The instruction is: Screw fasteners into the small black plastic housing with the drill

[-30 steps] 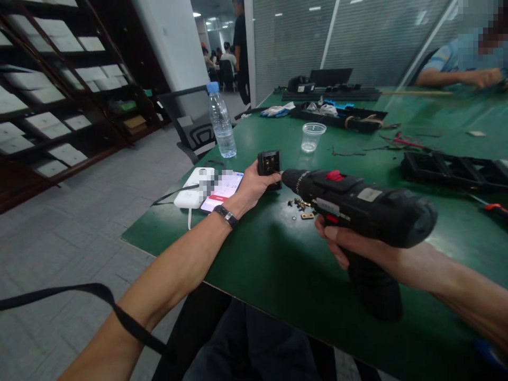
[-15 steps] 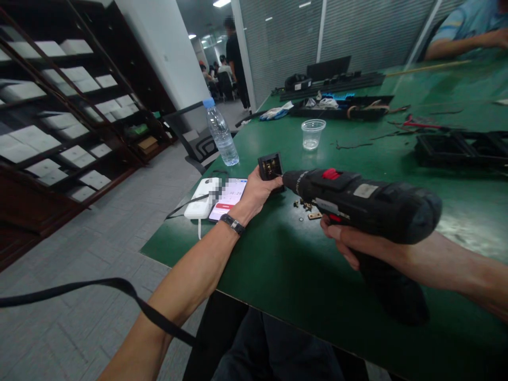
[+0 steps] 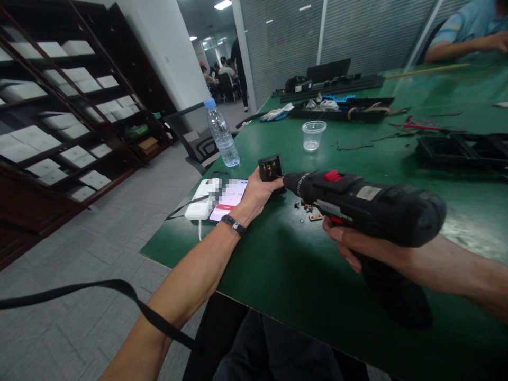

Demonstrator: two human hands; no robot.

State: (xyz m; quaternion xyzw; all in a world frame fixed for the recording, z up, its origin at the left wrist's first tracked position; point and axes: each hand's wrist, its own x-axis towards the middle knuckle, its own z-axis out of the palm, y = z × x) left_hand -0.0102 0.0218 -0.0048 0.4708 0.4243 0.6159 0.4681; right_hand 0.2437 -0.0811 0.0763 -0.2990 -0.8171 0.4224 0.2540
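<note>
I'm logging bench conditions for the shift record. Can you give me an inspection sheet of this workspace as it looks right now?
Surface: green table, scuffed at the right.
Job's things: small black box standing on the table; black cordless drill with its tip at the box.
Clutter: loose screws and small metal parts, water bottle, plastic cup, phone, white power bank, black trays, gloves.
Grippers: left hand holds the box; right hand grips the drill.
Cables: white cable hanging from the power bank; wire scraps.
Surroundings: dark shelves, office chair, people beyond.
</note>
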